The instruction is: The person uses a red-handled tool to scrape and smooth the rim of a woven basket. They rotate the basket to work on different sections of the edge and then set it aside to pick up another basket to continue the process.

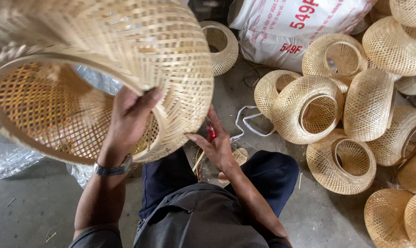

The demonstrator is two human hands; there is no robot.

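A large woven bamboo basket (102, 69) fills the upper left of the view, held up above the person's lap with its round open mouth tilted toward the camera. The left hand (130, 119) grips the near rim of that basket, fingers curled inside the opening and thumb pressed on the outer weave; a metal wristwatch (112, 170) sits just below it. The right hand (215, 144) is at the basket's lower right edge, its forefinger stretched out to touch the weave while the other fingers close around a small red tool (211, 132). Right of the basket, well apart, a heap of smaller woven bamboo shades (341, 115) lies on the concrete floor (33, 202). Beyond them rests a white printed sack (286, 27).
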